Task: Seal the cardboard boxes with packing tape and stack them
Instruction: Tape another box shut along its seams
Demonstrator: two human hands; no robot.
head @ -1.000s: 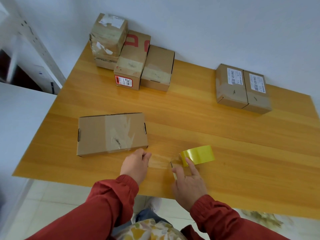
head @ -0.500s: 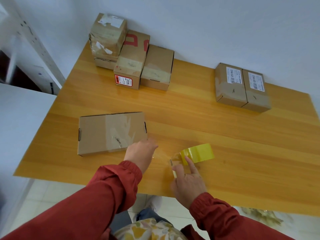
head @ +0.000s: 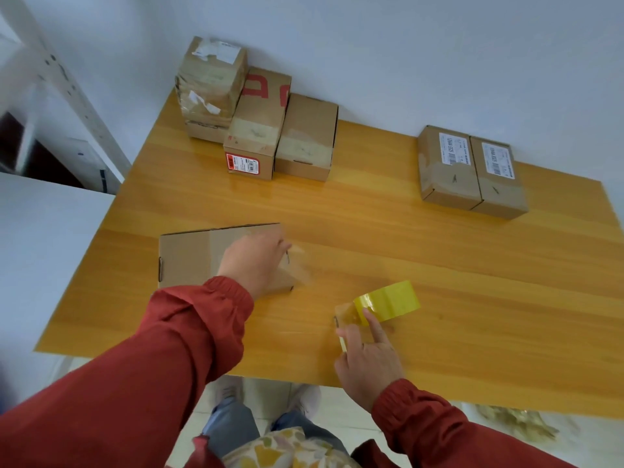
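Swinging away from the near edge of the tabletop (head: pixel 439 258), your left hand (head: pixel 253 261) has crossed onto the right end of the flat cardboard box (head: pixel 189 255), which has not moved from its place near the left edge. That hand is blurred, fingers curled down, and it carries a strip of clear tape (head: pixel 299 265) that trails off the box's right end. Your right hand (head: pixel 368 359) stays near the near edge, index finger stretched onto the yellow tape roll (head: pixel 391 300), other fingers tucked under; you cannot tell whether they grip anything. At the far left corner sit a two-box stack (head: pixel 211 82), a red-printed box (head: pixel 260 126) and a plain box (head: pixel 309 136), touching in a row. Two labelled boxes (head: pixel 445 167) lie side by side toward the far right corner. Every box is closed.
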